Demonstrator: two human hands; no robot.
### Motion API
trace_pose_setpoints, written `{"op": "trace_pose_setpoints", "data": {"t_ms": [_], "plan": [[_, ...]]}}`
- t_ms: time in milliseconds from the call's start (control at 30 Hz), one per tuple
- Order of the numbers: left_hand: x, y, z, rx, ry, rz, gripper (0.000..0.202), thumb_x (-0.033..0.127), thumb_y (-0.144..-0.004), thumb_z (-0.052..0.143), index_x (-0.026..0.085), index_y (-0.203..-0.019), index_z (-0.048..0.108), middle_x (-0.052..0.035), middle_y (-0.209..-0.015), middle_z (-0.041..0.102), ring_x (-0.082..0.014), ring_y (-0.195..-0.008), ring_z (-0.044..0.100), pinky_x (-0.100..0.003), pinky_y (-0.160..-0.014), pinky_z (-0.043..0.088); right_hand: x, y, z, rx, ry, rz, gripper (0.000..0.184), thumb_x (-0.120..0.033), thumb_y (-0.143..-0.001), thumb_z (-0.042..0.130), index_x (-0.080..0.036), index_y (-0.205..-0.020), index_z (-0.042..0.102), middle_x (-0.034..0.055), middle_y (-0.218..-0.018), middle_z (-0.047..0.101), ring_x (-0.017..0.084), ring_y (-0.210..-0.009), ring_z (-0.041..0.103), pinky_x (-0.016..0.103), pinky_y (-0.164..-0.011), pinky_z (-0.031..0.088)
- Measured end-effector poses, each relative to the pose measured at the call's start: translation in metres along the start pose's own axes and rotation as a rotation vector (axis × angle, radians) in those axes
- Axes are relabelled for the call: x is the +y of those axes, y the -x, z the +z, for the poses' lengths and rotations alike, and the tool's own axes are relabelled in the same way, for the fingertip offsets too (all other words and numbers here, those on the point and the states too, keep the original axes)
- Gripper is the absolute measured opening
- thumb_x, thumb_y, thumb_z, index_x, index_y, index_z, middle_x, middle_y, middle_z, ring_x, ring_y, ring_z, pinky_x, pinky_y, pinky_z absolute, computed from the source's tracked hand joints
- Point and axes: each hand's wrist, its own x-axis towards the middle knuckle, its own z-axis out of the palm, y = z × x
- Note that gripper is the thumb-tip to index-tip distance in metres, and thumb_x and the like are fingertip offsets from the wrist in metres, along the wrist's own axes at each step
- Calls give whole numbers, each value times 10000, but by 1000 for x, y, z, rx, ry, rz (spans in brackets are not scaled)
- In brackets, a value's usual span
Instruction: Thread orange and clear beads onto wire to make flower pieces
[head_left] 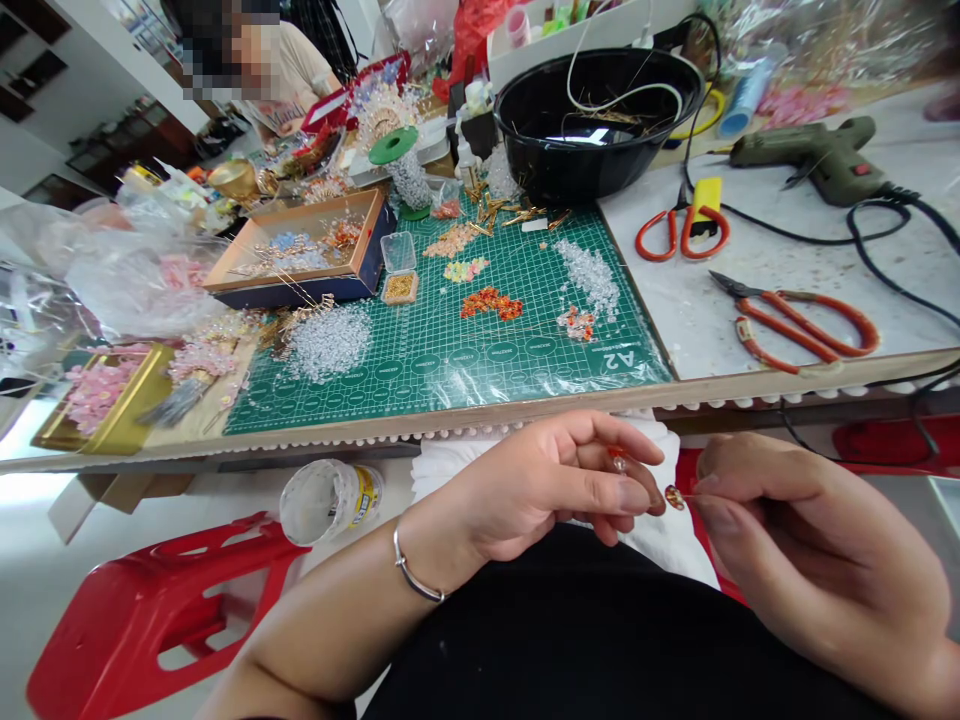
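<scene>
Centrally, bead: a small orange bead (674,496) sits between the two hands, below the near edge of the tabletop (750,290) and above the person's lap.
Left hand: the left hand (555,490) is curled, thumb and forefinger pinched together on something tiny at the fingertips, just beside the bead; a second small bead (619,461) shows against its fingers. A thin bracelet (414,575) circles the wrist.
Right hand: the right hand (795,530) is closed in a loose fist, its fingertips meeting the bead from the other side; whether it grips a wire cannot be told.
Cutting mat: a green cutting mat (465,350) lies on the tabletop, strewn with heaps of clear and orange beads.
Tools: orange-handled scissors (682,232) and pliers (802,325) lie right of the mat, a glue gun (814,155) beyond them.
Bowl: a black bowl (592,125) stands at the mat's far edge.
Stool: a red stool (142,620) stands on the floor at lower left.
Other person: another person (285,70) sits at the far end.
</scene>
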Motion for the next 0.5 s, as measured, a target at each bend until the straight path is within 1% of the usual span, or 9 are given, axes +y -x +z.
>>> {"op": "trace_pose_setpoints", "data": {"t_ms": [100, 233, 300, 400, 500], "plan": [[0, 0, 0, -4, 5, -5, 378, 213, -701, 891, 153, -1004, 674, -23, -836, 688, -87, -671, 633, -182, -570, 518, 0, -1, 0, -5, 19, -10, 180, -113, -852, 584, -284, -900, 550, -20, -654, 590, 150, -505, 535, 287, -454, 422], [0, 0, 1, 3, -1, -8, 369, 219, -711, 887, 151, -1002, 672, -20, -841, 683, -82, -659, 629, -180, -563, 515, -3, -8, -1, -35, 43, -91, 223, -82, -818, 588, -281, -912, 549, -59, -546, 523, 127, -427, 461, 264, -413, 375], [1, 0, 2, 7, -4, -1, 367, 227, -713, 886, 151, -1000, 669, -19, -838, 681, -84, -658, 629, -181, -556, 514, -7, -13, -2, -37, 53, -100, 210, -90, -816, 590, -281, -898, 557, -58, -532, 527, 125, -415, 465, 256, -404, 384], [1, 1, 3, 17, -12, 4, 379, 233, -707, 891, 151, -1000, 667, -18, -830, 677, -84, -655, 625, -181, -557, 517, -11, -16, -4, -25, 70, -84, 174, -111, -826, 586, -283, -850, 573, -41, -544, 565, 129, -412, 494, 249, -387, 402], [1, 1, 3, 18, -18, 6, 369, 238, -713, 886, 150, -998, 669, -21, -828, 678, -82, -659, 626, -177, -567, 521, -9, -14, -7, -29, 74, -26, 146, -143, -864, 574, -287, -844, 583, -31, -570, 579, 132, -426, 508, 248, -384, 404]]}}
